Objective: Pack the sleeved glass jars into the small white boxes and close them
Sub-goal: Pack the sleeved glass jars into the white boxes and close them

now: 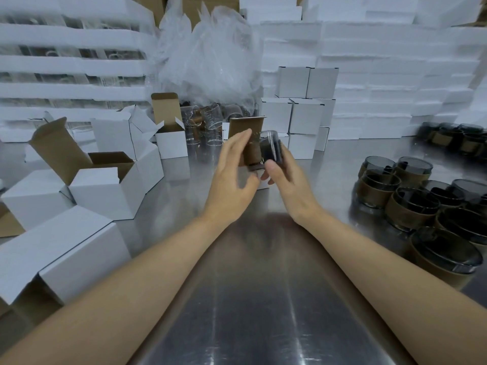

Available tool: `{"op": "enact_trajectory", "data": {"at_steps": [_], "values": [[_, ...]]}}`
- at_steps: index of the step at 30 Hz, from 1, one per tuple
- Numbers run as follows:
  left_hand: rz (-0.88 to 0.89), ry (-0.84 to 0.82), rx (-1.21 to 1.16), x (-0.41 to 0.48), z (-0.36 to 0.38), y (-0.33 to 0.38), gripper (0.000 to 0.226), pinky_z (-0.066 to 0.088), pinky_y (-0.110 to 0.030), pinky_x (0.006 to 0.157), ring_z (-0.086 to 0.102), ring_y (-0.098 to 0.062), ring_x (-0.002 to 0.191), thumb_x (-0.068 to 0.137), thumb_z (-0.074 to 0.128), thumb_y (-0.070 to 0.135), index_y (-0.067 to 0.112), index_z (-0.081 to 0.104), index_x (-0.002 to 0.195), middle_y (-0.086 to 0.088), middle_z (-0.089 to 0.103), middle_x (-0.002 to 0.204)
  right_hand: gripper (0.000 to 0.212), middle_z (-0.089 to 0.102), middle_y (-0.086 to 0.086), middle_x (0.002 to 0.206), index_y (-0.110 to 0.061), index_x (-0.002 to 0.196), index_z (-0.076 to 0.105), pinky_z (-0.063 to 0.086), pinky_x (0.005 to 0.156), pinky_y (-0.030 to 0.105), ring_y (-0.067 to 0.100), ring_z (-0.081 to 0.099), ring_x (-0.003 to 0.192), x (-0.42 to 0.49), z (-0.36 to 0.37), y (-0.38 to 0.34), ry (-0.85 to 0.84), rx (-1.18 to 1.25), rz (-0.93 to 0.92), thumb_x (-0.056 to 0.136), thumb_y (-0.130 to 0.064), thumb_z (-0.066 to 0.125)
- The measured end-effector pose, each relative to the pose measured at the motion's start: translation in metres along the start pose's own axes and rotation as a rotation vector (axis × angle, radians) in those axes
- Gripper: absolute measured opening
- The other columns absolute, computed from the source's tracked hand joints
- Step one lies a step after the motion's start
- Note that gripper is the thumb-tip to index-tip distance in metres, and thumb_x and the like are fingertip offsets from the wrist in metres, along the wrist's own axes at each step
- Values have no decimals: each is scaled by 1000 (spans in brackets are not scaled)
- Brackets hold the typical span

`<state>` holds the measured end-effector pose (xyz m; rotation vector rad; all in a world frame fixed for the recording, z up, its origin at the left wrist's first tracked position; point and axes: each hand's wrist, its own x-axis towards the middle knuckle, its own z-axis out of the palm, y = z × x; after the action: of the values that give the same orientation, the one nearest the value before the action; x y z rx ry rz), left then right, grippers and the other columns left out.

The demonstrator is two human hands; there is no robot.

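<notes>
On the steel table (263,299), your left hand (232,177), fingers straight, steadies the open small white box (263,185). Your right hand (290,185) grips the sleeved glass jar (270,148) at the box's mouth, tipped over, its axis near level. The glass is probably rigid, slick and breakable, so hold it by the sleeve.

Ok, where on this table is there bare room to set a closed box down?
Bare table lies at the near centre, and in a strip between the right hand and the sleeved jars, back to the closed boxes. The left is crowded with open boxes; the back centre with clear glasses and a plastic bag.
</notes>
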<state>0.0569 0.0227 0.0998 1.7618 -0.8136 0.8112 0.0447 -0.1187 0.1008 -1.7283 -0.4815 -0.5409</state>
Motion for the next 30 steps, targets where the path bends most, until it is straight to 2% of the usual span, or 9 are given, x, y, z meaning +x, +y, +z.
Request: {"op": "enact_trajectory", "data": {"at_steps": [2,5,8,12,16,22,26,28,30], "values": [[-1,-11,-10,0,0,0,68,27,-20,113,30,-4,138,80,50,15,27,29,144,2,35,147,61,61,-9,116,-14,138,41,47,88,23,3,61,102,0,1,1,34,-9,-5,84,-33,63],[-66,-81,-83,-2,-1,1,79,31,-40,116,30,-10,141,80,53,9,30,20,148,3,34,152,67,56,-7,125,-19,134,40,47,96,26,10,58,113,-1,1,3,85,-50,-72,75,-15,74],[-129,-101,-130,-2,0,2,80,30,-30,116,35,-4,138,81,56,11,29,17,148,9,40,147,71,56,-6,123,-24,125,42,45,97,23,12,58,113,0,2,5,139,-55,-120,69,1,77],[-114,-93,-81,-1,1,0,73,30,-17,111,40,-3,134,77,60,5,17,37,145,7,47,144,70,54,-18,119,-25,119,42,45,95,19,7,59,113,2,4,8,155,-23,-81,68,10,74],[-52,-106,-86,-2,1,0,74,32,-19,110,41,-5,133,75,66,-1,13,39,143,4,47,142,75,54,0,125,-23,116,40,45,100,25,11,57,118,3,3,8,150,-6,-109,64,23,67],[63,-76,-11,-1,2,0,75,26,-18,112,30,-3,138,73,72,1,11,40,140,0,35,146,74,53,-3,125,-23,113,38,45,103,35,15,56,119,2,3,6,142,-17,-131,56,20,59],[26,-44,21,-3,3,-2,77,26,-14,109,30,7,127,76,77,18,12,38,142,0,29,129,71,52,8,127,-21,114,38,46,101,35,23,56,116,2,4,5,165,-66,-165,62,20,64],[-55,-61,-24,-3,3,-1,78,29,-17,110,34,1,128,81,73,26,13,31,146,1,31,129,69,51,7,125,-15,120,40,46,101,35,18,55,115,1,2,2,183,-118,-173,65,13,71],[-148,-49,-147,-1,2,0,74,33,-23,111,39,-3,130,89,62,26,12,22,150,0,39,136,70,50,5,124,-10,126,43,46,97,24,5,52,113,2,1,-2,211,-190,-199,68,3,79]]}}
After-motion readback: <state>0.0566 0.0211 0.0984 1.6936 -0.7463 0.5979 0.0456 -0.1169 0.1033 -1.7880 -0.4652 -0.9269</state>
